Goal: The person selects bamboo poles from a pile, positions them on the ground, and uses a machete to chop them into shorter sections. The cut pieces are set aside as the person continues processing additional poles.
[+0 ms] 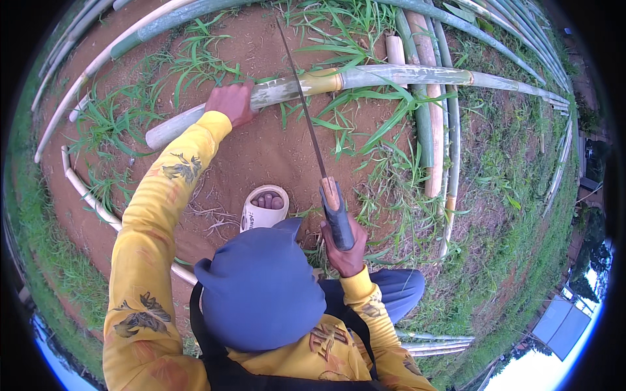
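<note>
Bamboo pole (365, 78): lies across bare soil at the top of the view, its cut butt end toward the person's left. It rests on the ground, so the ground carries it while one hand steadies it.
Left hand (231, 103): arm fully extended, palm and fingers closed down over the pole near its butt end. The grip appears to pin the pole against rolling.
Right hand (342, 251): wrapped around the dark handle of a long knife (310, 117), held close to the body with the wrist low.
Blade position: the thin blade runs up and away from the handle and crosses the pole at the yellowish node band. Whether the edge touches the pole or hovers above it cannot be told from this angle.
Hand spacing: the left hand sits well to the left of the blade line, apart from the edge.
Foot: a foot in a white sandal (263, 207) is planted on the soil between the body and the pole, below the blade line.
Surrounding stock: several more bamboo poles (433, 130) lie upright in the view just right of the blade, some passing under the held pole; others curve along the left edge (85, 192).
Obstructions: grass tufts (365, 124) grow against the pole on both sides of the blade; loose dry shavings litter the soil near the sandal.
</note>
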Tool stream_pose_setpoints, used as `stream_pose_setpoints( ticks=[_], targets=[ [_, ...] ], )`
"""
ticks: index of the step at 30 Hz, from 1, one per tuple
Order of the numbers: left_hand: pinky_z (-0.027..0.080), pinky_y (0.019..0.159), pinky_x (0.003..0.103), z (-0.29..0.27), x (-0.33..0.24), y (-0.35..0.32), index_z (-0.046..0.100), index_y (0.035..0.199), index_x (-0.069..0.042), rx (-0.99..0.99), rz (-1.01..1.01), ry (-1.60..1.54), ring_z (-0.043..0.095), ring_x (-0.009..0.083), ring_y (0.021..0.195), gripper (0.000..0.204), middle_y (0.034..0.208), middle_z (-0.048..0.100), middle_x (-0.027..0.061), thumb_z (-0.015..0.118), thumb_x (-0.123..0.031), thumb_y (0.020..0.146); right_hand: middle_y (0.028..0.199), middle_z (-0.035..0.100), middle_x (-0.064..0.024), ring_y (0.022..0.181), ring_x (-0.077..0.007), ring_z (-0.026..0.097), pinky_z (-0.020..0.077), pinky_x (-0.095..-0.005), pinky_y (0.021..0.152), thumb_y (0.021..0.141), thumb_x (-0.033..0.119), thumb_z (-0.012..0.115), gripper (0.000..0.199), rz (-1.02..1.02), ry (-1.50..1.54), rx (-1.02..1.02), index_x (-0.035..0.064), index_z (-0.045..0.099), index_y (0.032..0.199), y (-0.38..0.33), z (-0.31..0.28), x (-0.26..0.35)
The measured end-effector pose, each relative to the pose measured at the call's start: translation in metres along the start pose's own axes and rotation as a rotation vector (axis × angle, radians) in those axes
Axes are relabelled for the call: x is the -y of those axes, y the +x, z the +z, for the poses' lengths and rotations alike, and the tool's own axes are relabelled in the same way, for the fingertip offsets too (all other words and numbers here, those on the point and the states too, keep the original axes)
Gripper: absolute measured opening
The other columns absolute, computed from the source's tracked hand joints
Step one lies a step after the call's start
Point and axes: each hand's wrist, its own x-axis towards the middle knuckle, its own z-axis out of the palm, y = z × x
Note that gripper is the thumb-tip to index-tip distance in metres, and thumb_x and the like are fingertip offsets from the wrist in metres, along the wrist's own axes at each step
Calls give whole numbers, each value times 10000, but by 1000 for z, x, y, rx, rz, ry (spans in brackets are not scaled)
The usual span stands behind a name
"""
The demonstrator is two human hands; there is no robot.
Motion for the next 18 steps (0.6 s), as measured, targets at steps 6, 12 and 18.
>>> stream_pose_setpoints(
  ticks=[6, 12, 18],
  targets=[
    [584, 783, 496, -2, -11, 0, 611, 1139, -54, -58, -85, -10, 739, 376, 877, 478, 924, 745, 192, 751, -348, 790, 884, 674, -44, 761, -96, 593, 499, -274, 715, 904, 21, 690, 192, -63, -48, -27, -15, 675, 1093, -16, -17, -7],
    [585, 782, 492, -5, -2, 2, 605, 1149, -53, 45, -49, 11, 738, 378, 873, 498, 936, 742, 198, 758, -353, 782, 767, 634, -102, 672, -136, 592, 492, -314, 655, 860, 15, 721, 107, -67, 28, -70, 6, 651, 941, -8, 12, -2],
    [582, 800, 489, -3, -13, 2, 606, 1163, -49, -36, -66, -26, 737, 375, 885, 505, 940, 741, 203, 755, -351, 786, 836, 661, -66, 760, -130, 613, 506, -300, 728, 882, -1, 698, 147, -78, 61, -59, -11, 677, 1027, 9, 11, -23]
  ],
)
